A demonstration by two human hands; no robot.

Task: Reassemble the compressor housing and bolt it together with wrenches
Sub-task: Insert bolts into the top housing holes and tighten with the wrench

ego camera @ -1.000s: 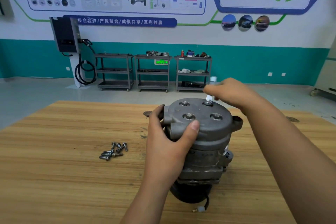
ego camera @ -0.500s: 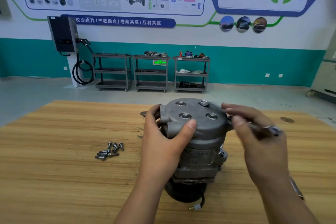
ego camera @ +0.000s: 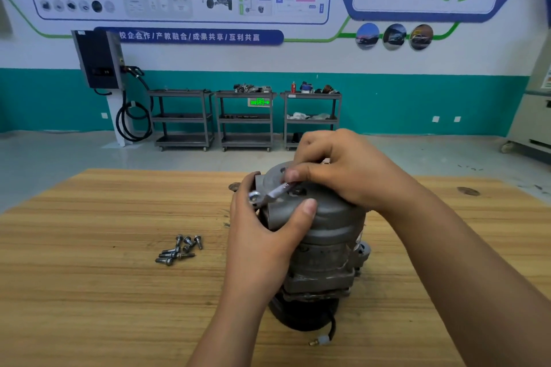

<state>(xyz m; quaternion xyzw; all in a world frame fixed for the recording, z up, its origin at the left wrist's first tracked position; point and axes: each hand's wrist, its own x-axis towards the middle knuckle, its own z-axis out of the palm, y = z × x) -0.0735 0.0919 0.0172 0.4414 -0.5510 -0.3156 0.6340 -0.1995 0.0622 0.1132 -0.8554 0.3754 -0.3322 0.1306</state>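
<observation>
While the compressor (ego camera: 325, 250) stands upright on its dark pulley end about midway along the counter (ego camera: 104, 292), nearer the front edge than the back, its grey housing cap (ego camera: 334, 217) is clasped on the left side by the left hand (ego camera: 262, 241). That hand's fingers curl behind the cap and its thumb presses on the near face.

The right hand (ego camera: 343, 170) is curled over the top of the cap, its grip pinching a small wrench (ego camera: 269, 194) between thumb and fingers. The wrench's ring end sticks out to the left, just beside the left hand's fingers, and sits on nothing visible.

Half a second ago that hand was off the cap's right side with the wrench pointing away to the right. It has since swung across the top and now covers the bolt heads that were in view. This looks like the tool being set for another bolt, though which head the hidden end meets cannot be told.

Loose bolts (ego camera: 179, 250) lie heaped on the counter well to the left of the compressor, so fastening seems unfinished.
</observation>
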